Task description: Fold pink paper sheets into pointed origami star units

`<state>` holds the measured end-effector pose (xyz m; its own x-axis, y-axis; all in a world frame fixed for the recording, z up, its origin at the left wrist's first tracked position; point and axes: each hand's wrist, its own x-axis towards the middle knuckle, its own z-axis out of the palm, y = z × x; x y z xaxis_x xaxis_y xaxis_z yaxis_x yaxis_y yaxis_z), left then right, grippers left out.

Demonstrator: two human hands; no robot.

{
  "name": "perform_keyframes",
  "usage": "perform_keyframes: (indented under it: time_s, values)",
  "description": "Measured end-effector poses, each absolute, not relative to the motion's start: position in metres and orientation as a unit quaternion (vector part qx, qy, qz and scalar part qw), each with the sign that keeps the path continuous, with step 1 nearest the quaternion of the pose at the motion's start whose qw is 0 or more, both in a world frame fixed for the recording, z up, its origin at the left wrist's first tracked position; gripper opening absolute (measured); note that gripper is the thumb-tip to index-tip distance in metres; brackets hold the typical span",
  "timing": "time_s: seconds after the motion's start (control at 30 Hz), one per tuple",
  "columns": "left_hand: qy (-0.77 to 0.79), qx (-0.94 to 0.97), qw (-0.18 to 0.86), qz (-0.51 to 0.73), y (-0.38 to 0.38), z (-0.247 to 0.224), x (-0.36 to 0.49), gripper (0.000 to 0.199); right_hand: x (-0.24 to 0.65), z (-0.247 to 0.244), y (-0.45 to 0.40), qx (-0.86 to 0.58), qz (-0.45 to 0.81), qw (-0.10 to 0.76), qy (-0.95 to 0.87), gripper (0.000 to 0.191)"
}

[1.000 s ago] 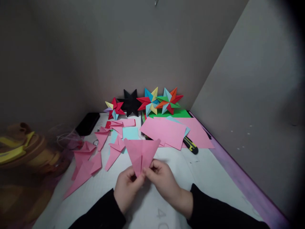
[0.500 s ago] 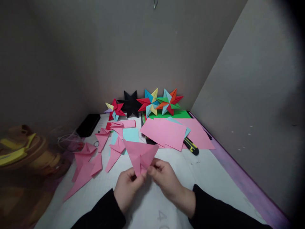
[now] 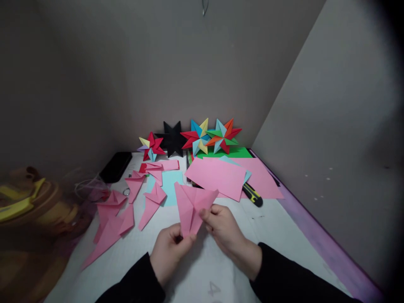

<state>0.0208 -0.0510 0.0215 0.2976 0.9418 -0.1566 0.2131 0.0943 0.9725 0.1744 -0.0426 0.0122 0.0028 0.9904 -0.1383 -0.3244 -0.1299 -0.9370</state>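
A folded pink paper [image 3: 193, 204], wide at the top and narrow at the bottom, is held up over the white table. My left hand [image 3: 170, 250] pinches its lower tip between thumb and fingers. On its right edge, my right hand [image 3: 224, 229] is closed with the thumb in front. Creases run down the middle of the paper. To the left lie several folded pink pieces, among them a small one [image 3: 153, 204] beside a light blue sheet [image 3: 172, 189]. Flat pink sheets [image 3: 217, 174] lie behind my right hand, next to a black and yellow cutter [image 3: 253, 195].
Colourful paper stars [image 3: 224, 135] and a black star [image 3: 173, 139] lean on the back wall. A black phone [image 3: 116, 167] lies at the back left. A metal ring [image 3: 126, 192] sits among the pink pieces. A brown and yellow object [image 3: 41, 206] stands at the far left.
The held pink paper has shifted right and its folds now face more openly. My right hand has moved up along its right edge, while my left hand keeps the lower tip.
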Motion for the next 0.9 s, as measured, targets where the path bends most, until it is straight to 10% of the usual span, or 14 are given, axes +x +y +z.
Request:
perform_keyframes:
  time_s: [0.47,0.9]
  values:
    - [0.490,0.613,0.545,0.296,-0.055,0.018,0.020,0.037,0.161,0.007,-0.054,-0.447,0.624,0.533,-0.357,0.021]
    - [0.518,0.582,0.536,0.325,-0.054,0.014,0.021,0.038,0.165,0.012,-0.047,-0.372,0.651,0.581,-0.317,0.037]
